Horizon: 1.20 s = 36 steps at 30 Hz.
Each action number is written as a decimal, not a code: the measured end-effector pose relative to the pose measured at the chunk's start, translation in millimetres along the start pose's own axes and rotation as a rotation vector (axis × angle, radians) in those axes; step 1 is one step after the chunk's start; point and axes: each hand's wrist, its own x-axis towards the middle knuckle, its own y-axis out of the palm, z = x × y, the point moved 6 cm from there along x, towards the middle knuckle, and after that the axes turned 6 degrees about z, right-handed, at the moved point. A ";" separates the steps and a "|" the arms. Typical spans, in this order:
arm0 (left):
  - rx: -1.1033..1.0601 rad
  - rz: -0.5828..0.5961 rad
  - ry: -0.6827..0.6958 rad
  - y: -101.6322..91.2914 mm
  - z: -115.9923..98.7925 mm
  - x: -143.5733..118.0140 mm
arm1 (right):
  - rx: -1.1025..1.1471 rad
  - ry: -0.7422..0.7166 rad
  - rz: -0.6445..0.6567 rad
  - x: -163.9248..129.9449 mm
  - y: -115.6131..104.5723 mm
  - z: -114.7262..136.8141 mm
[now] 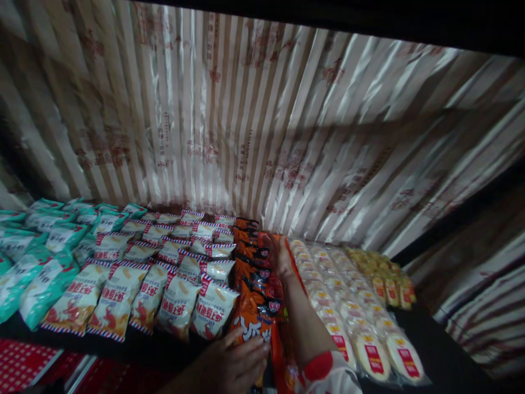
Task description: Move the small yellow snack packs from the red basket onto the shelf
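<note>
We hold the front orange snack bag under the spread fingers of our left hand; our right hand reaches deep along the row, its grip hidden. Risk: the forearm may topple the neighbouring white packets

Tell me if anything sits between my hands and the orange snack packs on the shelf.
Nothing visible does. The left hand rests its fingers on the front orange pack, and the right hand reaches deep beside the back of the orange row, touching it. The white packs and the round cakes lie to either side.
</note>
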 end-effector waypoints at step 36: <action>-0.341 0.167 -0.478 -22.9 -33.2 -60.0 | -0.481 -0.078 -0.219 -273.0 11.0 -30.5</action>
